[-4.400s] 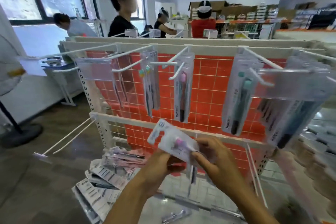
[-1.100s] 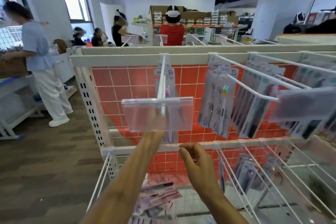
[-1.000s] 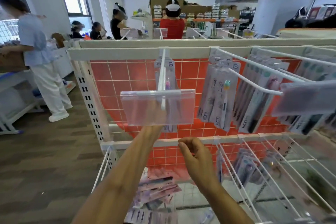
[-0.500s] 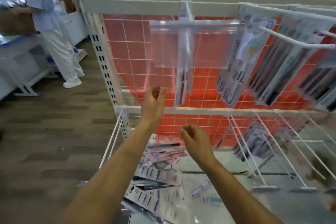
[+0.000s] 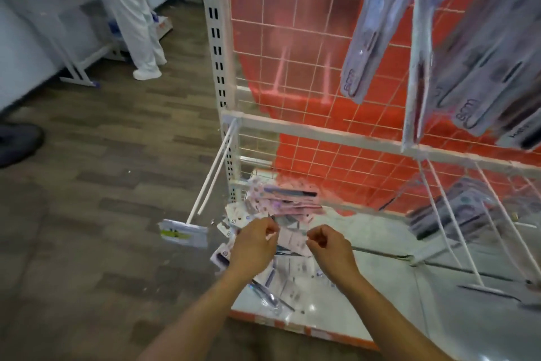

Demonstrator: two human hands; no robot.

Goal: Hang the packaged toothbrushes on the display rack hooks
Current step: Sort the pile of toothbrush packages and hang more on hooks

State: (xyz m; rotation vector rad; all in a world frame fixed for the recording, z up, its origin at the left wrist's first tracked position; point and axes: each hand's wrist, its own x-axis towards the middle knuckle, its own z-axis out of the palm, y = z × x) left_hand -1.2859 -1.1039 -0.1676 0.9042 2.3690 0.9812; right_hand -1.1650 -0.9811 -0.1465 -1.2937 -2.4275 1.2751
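Note:
A pile of packaged toothbrushes (image 5: 281,202) lies on the rack's white bottom shelf (image 5: 377,296). My left hand (image 5: 254,246) and my right hand (image 5: 329,246) hover side by side just above the pile, fingers loosely curled, holding nothing. Hung toothbrush packs (image 5: 377,24) dangle from hooks at the upper right. Further packs (image 5: 456,205) hang on lower hooks at the right. An empty double-wire hook (image 5: 213,170) with a label holder (image 5: 183,233) sticks out at the lower left of the rack.
The rack has a white perforated post (image 5: 215,32) and an orange grid back panel (image 5: 292,53). A person in white trousers (image 5: 137,18) stands at the far left beside a white table (image 5: 38,12). A dark fan base (image 5: 17,141) sits on the wood-look floor.
My view has tilted down from the top hooks to the bottom shelf. Both hands have dropped from below the upper hook to just above the pile of packs.

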